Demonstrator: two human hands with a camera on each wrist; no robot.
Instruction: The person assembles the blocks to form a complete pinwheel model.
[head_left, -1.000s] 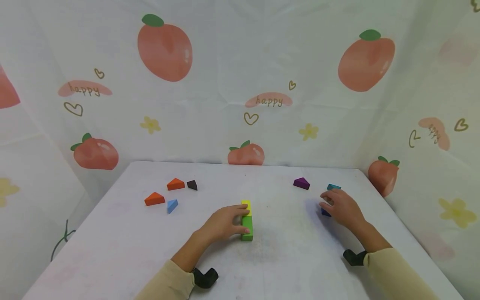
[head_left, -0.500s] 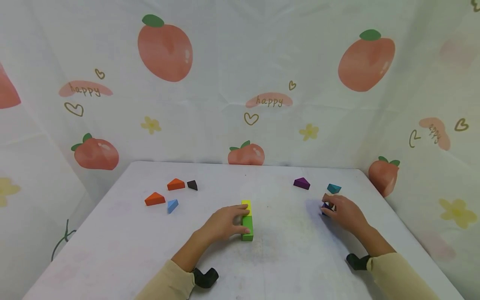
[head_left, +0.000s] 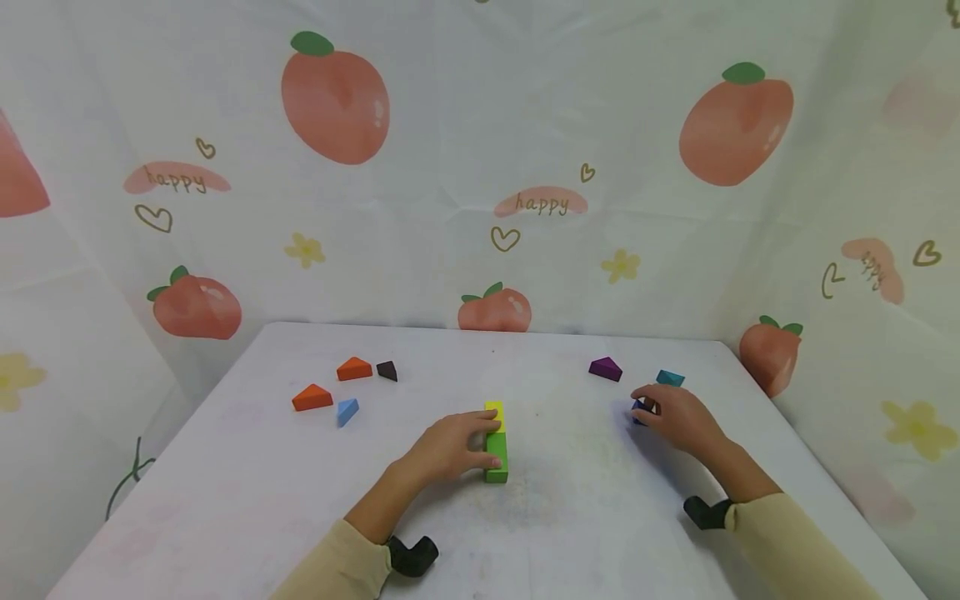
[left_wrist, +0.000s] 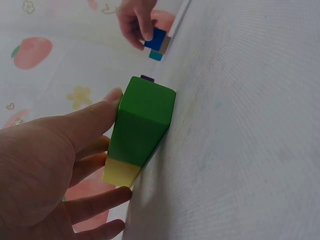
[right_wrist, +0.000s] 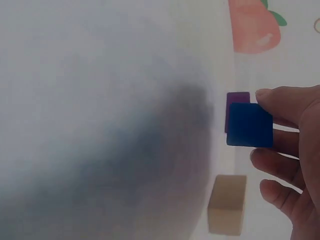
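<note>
Right hand (head_left: 678, 417): thumb and fingers clamped on a dark-blue, square-faced block (right_wrist: 250, 125), toward the worktop's (head_left: 570, 517) right edge; tan block (right_wrist: 227, 205) near. Left hand (head_left: 450, 446): thumb and fingers spread apart, touching a green rectangular block (head_left: 497, 457) and abutting yellow block (head_left: 496, 406), mid-worktop. Toward far right corner: teal block (head_left: 670, 378), purple triangular block (head_left: 606, 369). Toward far left corner: two orange triangular blocks (head_left: 355, 368), black block (head_left: 387, 371), light-blue triangular block (head_left: 347, 412).

White table (head_left: 570, 508): 2 orange blocks (head_left: 312, 398), 1 black block (head_left: 387, 372) and 1 light blue block (head_left: 347, 412) grouped on left; 1 purple block (head_left: 605, 369) and 1 teal block (head_left: 670, 378) far right, 1 tan block (right_wrist: 227, 205) in right wrist view. White backdrop (head_left: 427, 125) has peaches (head_left: 335, 108), yellow flowers (head_left: 305, 249), "happy" lettering (head_left: 542, 202). Thin cord (head_left: 135, 472) beside left table edge.
</note>
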